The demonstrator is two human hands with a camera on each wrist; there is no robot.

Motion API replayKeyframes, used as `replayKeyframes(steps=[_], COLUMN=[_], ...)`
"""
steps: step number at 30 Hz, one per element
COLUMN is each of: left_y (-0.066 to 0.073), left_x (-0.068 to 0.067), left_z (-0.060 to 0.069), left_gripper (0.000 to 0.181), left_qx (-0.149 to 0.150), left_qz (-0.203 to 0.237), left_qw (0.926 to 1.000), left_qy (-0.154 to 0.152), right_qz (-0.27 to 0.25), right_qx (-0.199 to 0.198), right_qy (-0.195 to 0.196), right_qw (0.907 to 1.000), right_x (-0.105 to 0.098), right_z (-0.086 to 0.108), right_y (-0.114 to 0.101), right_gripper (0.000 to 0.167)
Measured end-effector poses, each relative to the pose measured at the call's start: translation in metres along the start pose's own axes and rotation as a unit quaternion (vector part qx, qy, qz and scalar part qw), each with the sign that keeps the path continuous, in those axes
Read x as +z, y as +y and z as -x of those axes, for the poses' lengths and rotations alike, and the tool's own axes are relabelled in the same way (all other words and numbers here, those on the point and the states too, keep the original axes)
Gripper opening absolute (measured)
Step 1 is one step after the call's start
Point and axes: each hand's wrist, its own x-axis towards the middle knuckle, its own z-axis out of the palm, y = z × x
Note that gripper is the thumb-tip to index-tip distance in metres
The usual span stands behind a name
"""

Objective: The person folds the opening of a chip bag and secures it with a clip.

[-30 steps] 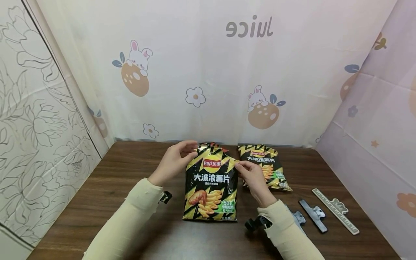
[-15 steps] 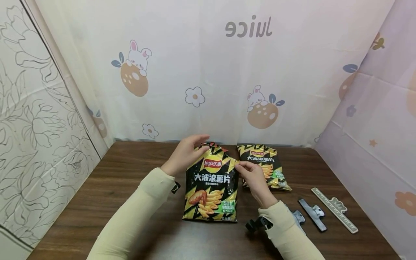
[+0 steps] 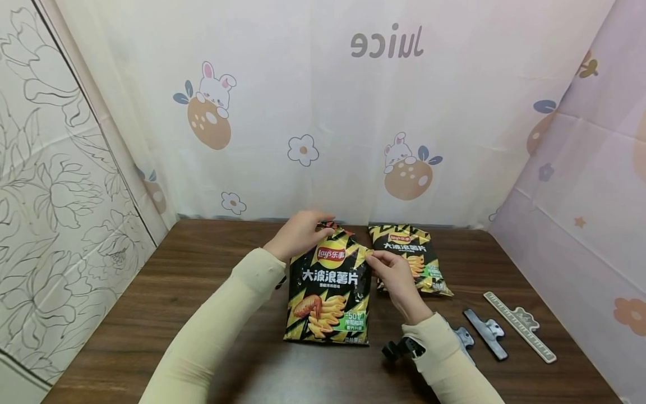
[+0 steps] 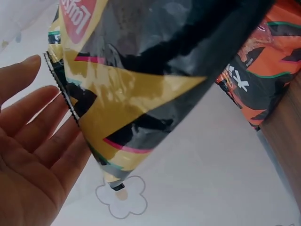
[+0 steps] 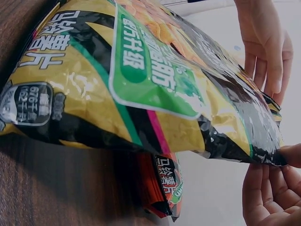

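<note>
A black and yellow chip bag [image 3: 325,286] stands upright on the table in front of me. My right hand [image 3: 397,278] pinches its upper right corner between thumb and fingers. My left hand [image 3: 299,234] is at the bag's top edge, thumb on the near side and fingers reaching behind. In the left wrist view the left hand's fingers [image 4: 44,136] are spread and loosely bent beside the crimped top edge, without gripping it. An orange and black bag [image 4: 270,66] is behind, mostly hidden in the head view.
Another black and yellow chip bag [image 3: 404,247] lies at the back right. On the right of the wooden table [image 3: 202,269] lie a dark metal clip [image 3: 485,334], a second clip [image 3: 463,338] partly under the right sleeve, and a long pale clip [image 3: 520,325]. A printed curtain [image 3: 303,84] hangs behind.
My left hand has come off the bag's upper left corner and moved right along the top edge toward the middle. The right hand keeps its pinch, and the bag stays nearly still.
</note>
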Motion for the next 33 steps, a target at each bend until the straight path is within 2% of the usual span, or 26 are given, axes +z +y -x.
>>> replayKeyframes(steps=[5, 12, 24, 33], left_y=[0.000, -0.001, -0.002, -0.001], left_x=[0.001, 0.003, 0.002, -0.001], left_z=[-0.005, -0.006, -0.005, -0.005], left_gripper=[0.032, 0.024, 0.022, 0.021], left_qx=[-0.005, -0.010, 0.017, 0.030], left_qz=[-0.010, -0.015, -0.001, 0.019], left_qw=[0.9998, 0.9997, 0.9999, 0.9993], left_qy=[-0.015, -0.015, 0.003, 0.009], right_qz=[0.002, 0.006, 0.000, 0.006], right_qx=[-0.001, 0.000, -0.009, -0.020], right_qy=[-0.001, -0.002, -0.027, -0.019], right_qw=[1.0000, 1.0000, 0.9996, 0.9996], right_x=[-0.001, -0.002, -0.008, -0.011], right_z=[0.000, 0.002, 0.002, 0.004], right_y=[0.000, 0.000, 0.002, 0.001], right_gripper=[0.035, 0.036, 0.042, 0.041])
